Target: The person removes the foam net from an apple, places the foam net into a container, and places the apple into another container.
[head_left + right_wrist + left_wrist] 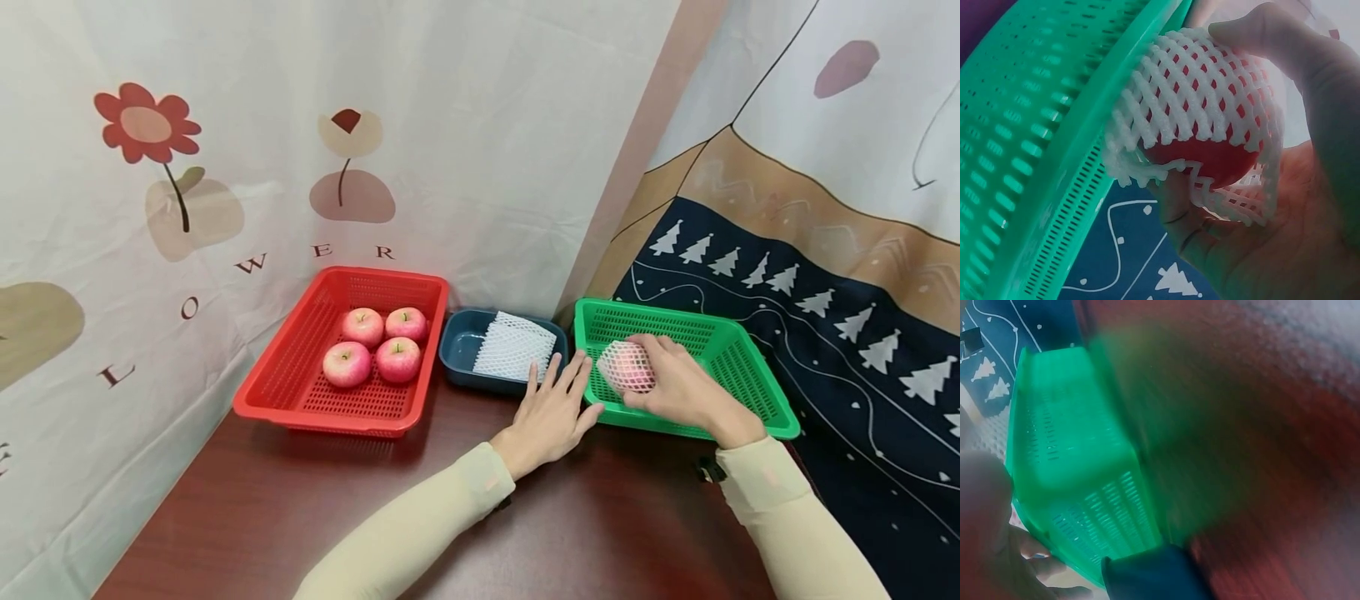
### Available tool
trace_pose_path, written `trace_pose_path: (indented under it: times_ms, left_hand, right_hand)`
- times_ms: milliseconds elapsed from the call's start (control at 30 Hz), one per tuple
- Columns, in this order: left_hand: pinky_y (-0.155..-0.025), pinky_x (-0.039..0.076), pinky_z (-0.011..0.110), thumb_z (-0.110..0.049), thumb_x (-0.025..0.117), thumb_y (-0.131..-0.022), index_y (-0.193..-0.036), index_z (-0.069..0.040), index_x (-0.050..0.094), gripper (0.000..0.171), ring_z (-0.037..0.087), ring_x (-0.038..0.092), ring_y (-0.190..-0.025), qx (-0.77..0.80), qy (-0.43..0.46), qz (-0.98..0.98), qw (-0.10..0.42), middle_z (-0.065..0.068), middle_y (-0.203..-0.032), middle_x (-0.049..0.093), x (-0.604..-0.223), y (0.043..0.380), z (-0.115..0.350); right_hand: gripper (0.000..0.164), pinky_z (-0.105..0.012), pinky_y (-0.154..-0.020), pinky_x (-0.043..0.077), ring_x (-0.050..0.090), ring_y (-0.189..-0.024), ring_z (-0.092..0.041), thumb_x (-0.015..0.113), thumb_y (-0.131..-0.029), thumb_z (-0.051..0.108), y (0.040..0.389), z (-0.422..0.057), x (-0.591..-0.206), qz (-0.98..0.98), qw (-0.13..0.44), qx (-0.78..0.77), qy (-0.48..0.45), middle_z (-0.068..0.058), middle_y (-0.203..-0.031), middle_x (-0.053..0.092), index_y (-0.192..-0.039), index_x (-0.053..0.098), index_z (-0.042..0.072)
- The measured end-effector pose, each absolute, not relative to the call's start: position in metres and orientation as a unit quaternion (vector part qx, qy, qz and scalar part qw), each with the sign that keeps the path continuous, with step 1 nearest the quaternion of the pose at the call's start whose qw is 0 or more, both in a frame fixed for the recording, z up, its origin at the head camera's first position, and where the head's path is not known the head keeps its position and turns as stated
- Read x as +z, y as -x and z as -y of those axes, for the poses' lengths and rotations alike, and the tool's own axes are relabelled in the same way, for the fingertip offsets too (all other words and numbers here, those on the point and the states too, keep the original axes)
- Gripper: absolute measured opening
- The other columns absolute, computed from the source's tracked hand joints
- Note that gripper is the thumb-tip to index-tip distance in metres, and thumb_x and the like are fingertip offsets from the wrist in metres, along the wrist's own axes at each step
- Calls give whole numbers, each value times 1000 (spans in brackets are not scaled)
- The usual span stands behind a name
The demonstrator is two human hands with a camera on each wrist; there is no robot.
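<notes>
My right hand (pixel 678 387) grips an apple (pixel 1210 164) sleeved in a white foam net (pixel 1191 87), over the left part of the green basket (pixel 750 375). In the right wrist view, thumb and fingers curl round the netted apple beside the basket's rim. My left hand (pixel 547 417) is spread with straight fingers, holding nothing, at the front edge between the dark blue tray (pixel 459 343) and the green basket. White foam nets (pixel 517 346) lie in that tray. The left wrist view shows the green basket's side (pixel 1072 425) close up, with part of the left hand blurred at the left.
At the left, a red basket (pixel 262 387) holds several apples (pixel 347 364). The baskets and tray stand in a row along the back of the dark red-brown table (pixel 247 500). Printed curtains (pixel 510 150) hang behind and to the right.
</notes>
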State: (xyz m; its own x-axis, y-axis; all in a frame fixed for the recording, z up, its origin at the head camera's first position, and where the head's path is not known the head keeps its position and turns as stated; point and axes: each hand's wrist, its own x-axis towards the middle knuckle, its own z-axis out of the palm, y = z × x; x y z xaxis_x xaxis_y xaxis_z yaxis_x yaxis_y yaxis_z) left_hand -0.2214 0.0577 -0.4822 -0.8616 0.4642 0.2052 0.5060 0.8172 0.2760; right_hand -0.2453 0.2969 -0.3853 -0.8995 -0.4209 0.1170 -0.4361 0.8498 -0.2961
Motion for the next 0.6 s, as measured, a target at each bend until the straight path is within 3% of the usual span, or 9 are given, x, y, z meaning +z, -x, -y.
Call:
trace_pose_path:
  times_ms: [167, 600]
  left_hand:
    - [-145, 26, 72, -60, 35, -125, -188, -16, 22, 78, 41, 26, -182, -152, 252, 954, 66, 3, -198, 21, -480, 218, -52]
    - [-145, 26, 70, -60, 43, -124, -187, -16, 28, 78, 35, 27, -183, -142, 247, 957, 53, 2, -197, 24, -472, 198, -25]
  right_hand:
    - [87, -58, -90, 64, 67, -117, -43, 93, -91, 30, 240, -293, -386, 959, 33, 163, -227, -29, -141, 68, -163, 54, 0]
    - [87, -64, -97, 63, 64, -125, -45, 93, -91, 30, 224, -278, -386, 954, 46, 174, -241, -26, -145, 66, -165, 55, 5]
